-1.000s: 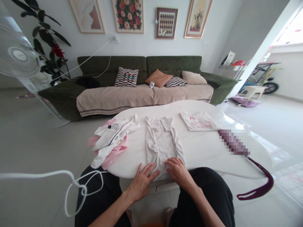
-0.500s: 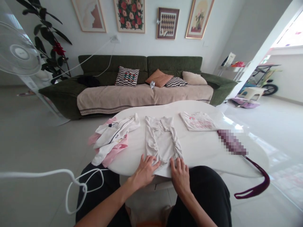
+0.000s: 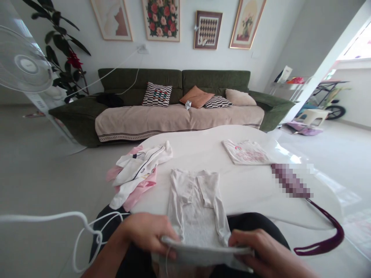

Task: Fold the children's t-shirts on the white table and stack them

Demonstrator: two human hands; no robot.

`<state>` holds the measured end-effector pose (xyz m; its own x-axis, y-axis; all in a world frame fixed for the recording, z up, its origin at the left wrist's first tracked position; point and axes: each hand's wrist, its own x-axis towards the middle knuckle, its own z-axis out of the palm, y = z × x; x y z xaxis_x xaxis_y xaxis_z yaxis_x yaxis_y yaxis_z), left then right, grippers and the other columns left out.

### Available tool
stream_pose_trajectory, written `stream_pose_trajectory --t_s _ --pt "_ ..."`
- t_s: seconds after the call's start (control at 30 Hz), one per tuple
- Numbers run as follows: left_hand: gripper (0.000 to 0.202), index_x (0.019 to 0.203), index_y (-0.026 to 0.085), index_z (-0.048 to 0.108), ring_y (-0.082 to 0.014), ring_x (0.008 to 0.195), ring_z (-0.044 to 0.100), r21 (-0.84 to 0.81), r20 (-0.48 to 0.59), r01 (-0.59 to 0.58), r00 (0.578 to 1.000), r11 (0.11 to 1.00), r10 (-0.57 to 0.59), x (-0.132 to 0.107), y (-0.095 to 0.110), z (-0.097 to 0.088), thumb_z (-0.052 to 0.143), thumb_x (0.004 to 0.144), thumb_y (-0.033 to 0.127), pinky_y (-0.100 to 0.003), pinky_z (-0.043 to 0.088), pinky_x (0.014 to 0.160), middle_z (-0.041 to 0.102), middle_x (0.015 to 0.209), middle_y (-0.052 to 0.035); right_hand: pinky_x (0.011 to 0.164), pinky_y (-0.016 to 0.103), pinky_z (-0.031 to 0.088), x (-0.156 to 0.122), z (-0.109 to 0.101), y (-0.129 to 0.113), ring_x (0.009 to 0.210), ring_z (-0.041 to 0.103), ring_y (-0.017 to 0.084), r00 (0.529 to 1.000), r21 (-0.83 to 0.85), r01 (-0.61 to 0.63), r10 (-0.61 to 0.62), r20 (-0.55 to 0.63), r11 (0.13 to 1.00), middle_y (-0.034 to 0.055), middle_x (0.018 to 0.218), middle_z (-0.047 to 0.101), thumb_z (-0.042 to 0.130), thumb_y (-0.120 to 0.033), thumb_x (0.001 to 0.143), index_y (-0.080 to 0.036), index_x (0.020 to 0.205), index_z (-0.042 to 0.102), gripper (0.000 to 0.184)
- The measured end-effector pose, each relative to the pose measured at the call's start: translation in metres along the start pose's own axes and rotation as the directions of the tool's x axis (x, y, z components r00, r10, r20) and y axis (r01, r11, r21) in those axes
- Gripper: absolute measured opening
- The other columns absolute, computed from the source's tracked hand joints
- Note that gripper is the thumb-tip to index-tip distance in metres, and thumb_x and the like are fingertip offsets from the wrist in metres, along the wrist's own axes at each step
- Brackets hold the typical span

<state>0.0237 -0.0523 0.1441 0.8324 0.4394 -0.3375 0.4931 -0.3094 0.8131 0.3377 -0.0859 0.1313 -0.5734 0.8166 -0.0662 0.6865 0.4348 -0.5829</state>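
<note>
A pale grey long-sleeved shirt (image 3: 199, 222) lies front to back on the white table, its sleeves folded in over the body. Its lower end hangs past the near table edge, lifted toward me. My left hand (image 3: 152, 233) pinches the left corner of the hem, and my right hand (image 3: 255, 249) grips the right corner. Between them the hem stretches in a nearly straight band. A loose thread dangles by my left fingers.
On the white table (image 3: 243, 193), pink and white clothes (image 3: 139, 170) lie heaped at left. A folded white printed shirt (image 3: 246, 151) sits at back right, near a blurred purple item with a dark strap (image 3: 321, 249). A white cable (image 3: 84, 220) loops at left. Behind stands a green sofa (image 3: 139, 85).
Both hands have taken hold of the shirt's hem and pulled it toward me, off the near table edge. The shirt has slid closer and straightened.
</note>
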Motion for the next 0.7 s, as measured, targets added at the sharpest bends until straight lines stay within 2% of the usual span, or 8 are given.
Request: stream_pose_trajectory --t_s 0.03,0.13,0.2,0.23,0.3,0.4,0.57,0.7 --pt "0.019 0.079 0.018 0.067 -0.0117 0.062 0.055 -0.054 -0.002 -0.009 1.0 0.998 0.009 0.009 -0.008 -0.022 0.055 0.077 0.032 -0.017 0.041 0.058 0.063 0.067 0.0014 0.065 0.023 0.043 0.02 -0.011 0.006 0.074 0.059 0.016 0.999 0.014 -0.028 0.028 -0.031 1.0 0.0023 0.081 0.065 0.046 -0.025 0.077 -0.029 0.091 0.062 0.022" --pt "0.02 0.078 0.014 0.066 -0.0131 0.068 0.054 -0.167 -0.272 0.019 0.96 0.986 -0.065 0.052 -0.047 -0.08 0.063 0.067 0.03 -0.019 0.04 0.062 0.062 0.072 0.0003 0.059 0.022 0.038 0.098 -0.029 0.041 0.066 0.053 0.015 0.987 -0.011 -0.126 0.124 -0.104 0.992 0.0008 0.07 0.06 0.051 -0.029 0.073 -0.02 0.083 0.06 0.017" --pt "0.022 0.081 0.014 0.065 -0.0123 0.063 0.052 -0.266 -0.438 0.163 0.857 0.95 -0.27 0.082 -0.078 -0.103 0.064 0.063 0.026 -0.02 0.039 0.058 0.059 0.066 0.0013 0.057 0.021 0.034 0.148 -0.027 0.067 0.064 0.05 0.013 0.96 -0.015 -0.257 0.253 -0.124 0.966 0.0001 0.066 0.057 0.053 -0.022 0.07 -0.016 0.077 0.059 0.011" --pt "0.023 0.081 0.013 0.064 -0.0121 0.061 0.051 -0.278 -0.485 0.187 0.819 0.942 -0.306 0.095 -0.092 -0.108 0.062 0.062 0.026 -0.02 0.038 0.057 0.058 0.064 0.0015 0.055 0.021 0.033 0.167 -0.022 0.079 0.062 0.049 0.012 0.947 -0.016 -0.3 0.296 -0.124 0.954 0.0001 0.063 0.055 0.052 -0.018 0.069 -0.014 0.071 0.058 0.008" --pt "0.022 0.078 0.011 0.063 -0.0121 0.059 0.049 -0.29 -0.54 0.219 0.766 0.932 -0.348 0.113 -0.116 -0.11 0.061 0.062 0.025 -0.021 0.037 0.055 0.056 0.06 0.0015 0.053 0.02 0.031 0.191 -0.008 0.1 0.058 0.046 0.011 0.927 -0.005 -0.358 0.355 -0.122 0.934 -0.0005 0.057 0.052 0.049 -0.014 0.067 -0.013 0.062 0.055 0.008" --pt "0.024 0.077 0.01 0.063 -0.0121 0.058 0.048 -0.277 -0.577 0.195 0.749 0.941 -0.325 0.123 -0.137 -0.101 0.058 0.064 0.029 -0.022 0.035 0.055 0.054 0.059 0.0013 0.051 0.02 0.031 0.2 0.009 0.121 0.055 0.043 0.009 0.92 0.043 -0.371 0.374 -0.115 0.927 -0.002 0.053 0.048 0.045 -0.015 0.071 -0.013 0.061 0.053 0.013" --pt "0.039 0.101 0.011 0.059 -0.0082 0.05 0.037 -0.265 -0.578 0.107 0.778 0.958 -0.247 0.125 -0.143 -0.095 0.055 0.069 0.034 -0.019 0.028 0.05 0.042 0.052 0.0071 0.048 0.018 0.033 0.195 0.01 0.139 0.049 0.042 0.007 0.943 0.188 -0.317 0.33 -0.04 0.93 -0.0047 0.054 0.046 0.042 -0.013 0.07 -0.014 0.075 0.054 0.012" --pt "0.038 0.095 0.012 0.059 -0.0075 0.048 0.036 -0.274 -0.549 0.065 0.808 0.96 -0.212 0.124 -0.138 -0.104 0.059 0.066 0.037 -0.019 0.027 0.047 0.039 0.051 0.0079 0.047 0.017 0.035 0.195 0.002 0.144 0.048 0.042 0.006 0.96 0.284 -0.268 0.281 -0.004 0.921 -0.0054 0.053 0.046 0.045 -0.016 0.068 -0.015 0.079 0.054 0.015"
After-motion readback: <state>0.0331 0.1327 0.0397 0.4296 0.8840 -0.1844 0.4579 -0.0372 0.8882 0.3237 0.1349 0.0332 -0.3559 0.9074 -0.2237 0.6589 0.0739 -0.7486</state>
